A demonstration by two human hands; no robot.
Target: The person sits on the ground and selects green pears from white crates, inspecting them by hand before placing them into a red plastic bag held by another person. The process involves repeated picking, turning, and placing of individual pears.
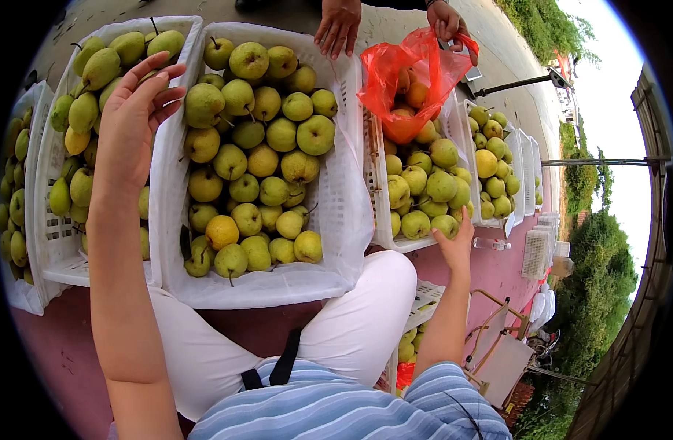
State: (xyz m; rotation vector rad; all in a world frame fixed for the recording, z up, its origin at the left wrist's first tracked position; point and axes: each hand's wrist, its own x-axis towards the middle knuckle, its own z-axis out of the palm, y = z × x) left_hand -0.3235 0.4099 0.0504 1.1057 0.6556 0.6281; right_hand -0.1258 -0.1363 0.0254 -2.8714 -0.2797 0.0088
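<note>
My left hand (136, 104) is raised over a white plastic crate (67, 272) of green pears (101, 69) on the left. Its fingers are apart and slightly bent, with nothing seen in them. On the right, my right hand (458, 242) has thumb and fingers around a green pear (445, 225) at the near corner of another crate (411, 245). Directly before me, between my knees, stands a lined crate (259, 297) full of yellow-green pears (246, 190). A red plastic bag (402, 124) with round fruit inside rests over the right crate's far end.
Across the crates, another person's hand (452, 25) holds the bag's top; their other hand (339, 27) rests near the middle crate's rim. More pear crates (504, 220) stand farther right. A plastic bottle (491, 243), a folding chair (498, 352) and a lower crate (424, 300) are at my right.
</note>
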